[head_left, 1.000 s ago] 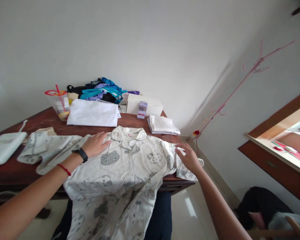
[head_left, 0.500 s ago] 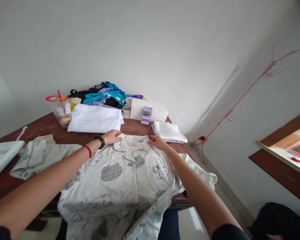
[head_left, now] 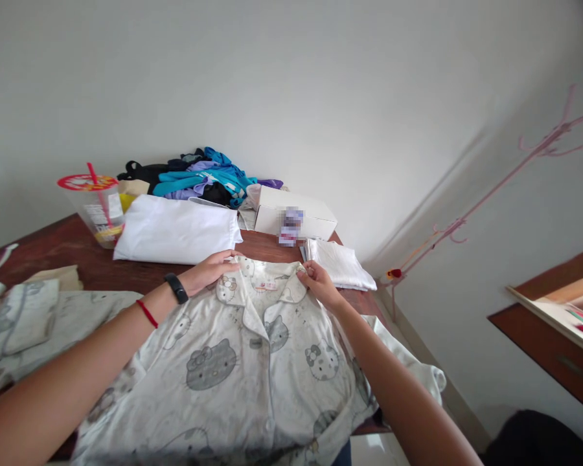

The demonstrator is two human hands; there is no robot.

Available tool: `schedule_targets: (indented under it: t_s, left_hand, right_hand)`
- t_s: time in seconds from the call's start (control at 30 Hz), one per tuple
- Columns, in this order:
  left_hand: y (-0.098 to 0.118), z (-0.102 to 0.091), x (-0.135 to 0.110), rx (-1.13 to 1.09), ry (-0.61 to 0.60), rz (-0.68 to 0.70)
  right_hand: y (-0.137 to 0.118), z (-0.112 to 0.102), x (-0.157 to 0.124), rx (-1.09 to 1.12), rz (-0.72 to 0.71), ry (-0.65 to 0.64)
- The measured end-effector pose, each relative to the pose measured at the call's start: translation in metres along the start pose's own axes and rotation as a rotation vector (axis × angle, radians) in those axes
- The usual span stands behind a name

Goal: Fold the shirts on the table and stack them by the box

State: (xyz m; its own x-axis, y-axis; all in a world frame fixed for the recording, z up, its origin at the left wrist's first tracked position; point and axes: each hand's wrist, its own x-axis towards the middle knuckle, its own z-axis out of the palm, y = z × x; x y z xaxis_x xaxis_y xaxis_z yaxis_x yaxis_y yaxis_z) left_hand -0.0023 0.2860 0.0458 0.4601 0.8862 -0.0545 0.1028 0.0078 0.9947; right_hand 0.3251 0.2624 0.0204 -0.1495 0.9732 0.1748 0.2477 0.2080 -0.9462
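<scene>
A white pajama shirt printed with grey cartoon cats lies spread face up, its collar away from me and its lower part hanging toward my body. My left hand pinches the collar's left side. At the collar's right side, my right hand grips the cloth between thumb and fingers. The shirt's left sleeve stretches over the table beneath my left forearm, and the other sleeve reaches past the table's right edge. A small label shows inside the neck.
Behind the collar lie a folded white cloth and a smaller folded white cloth. A plastic cup with straw, a clothes pile and a white box stand farther back on the brown table. A pink coat rack leans rightward.
The view has moved closer to the shirt, which fills more of the picture. Both hands stay at the collar, and its right side now sits slightly farther to the right.
</scene>
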Motion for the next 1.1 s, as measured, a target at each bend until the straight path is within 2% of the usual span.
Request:
schedule_targets:
  t_s: [0.1,0.2,0.27,0.4,0.5,0.6,0.67,0.73,0.8,0.87,0.9,1.0,1.1]
  left_hand:
    - [-0.004,-0.002,0.008,0.142,0.088,0.095]
    - [-0.009,-0.004,0.022,0.27,0.185,0.189]
    - [-0.011,-0.007,0.033,0.42,0.224,0.261]
    - [-0.014,-0.013,0.061,0.855,0.248,0.415]
    - [-0.016,-0.015,0.08,0.946,0.227,0.409]
    - [-0.015,-0.008,0.084,1.027,0.215,0.403]
    - [-0.013,0.003,0.075,1.081,0.181,0.445]
    - [-0.011,0.015,0.057,1.147,0.044,0.534]
    - [-0.008,0.026,0.038,1.177,-0.161,0.617]
    - [-0.008,0.033,0.023,1.152,-0.318,0.639]
    - [-0.008,0.035,0.018,1.131,-0.357,0.629]
    - [-0.013,0.036,0.018,1.083,-0.363,0.58]
    - [-0.018,0.034,0.029,1.011,-0.311,0.571]
  right_hand:
    - [-0.001,0.003,0.007,-0.115,-0.053,0.089]
    - [-0.008,0.006,0.016,-0.397,-0.1,0.179]
    - [-0.014,0.009,0.023,-0.585,-0.121,0.192]
    - [-0.02,0.015,0.04,-0.86,-0.119,0.198]
    - [-0.016,0.019,0.052,-0.975,-0.064,0.185]
    - [-0.015,0.025,0.051,-1.015,-0.088,0.152]
    - [-0.019,0.03,0.041,-1.036,-0.166,0.116]
    - [-0.024,0.033,0.025,-0.995,-0.225,0.046]
    - [-0.03,0.036,0.008,-0.891,-0.209,-0.042]
    - [-0.032,0.039,-0.007,-0.785,-0.163,-0.127]
    - [-0.032,0.04,-0.013,-0.737,-0.146,-0.17]
    - [-0.026,0.042,-0.023,-0.63,-0.138,-0.291]
    - [-0.017,0.044,-0.026,-0.576,-0.146,-0.304]
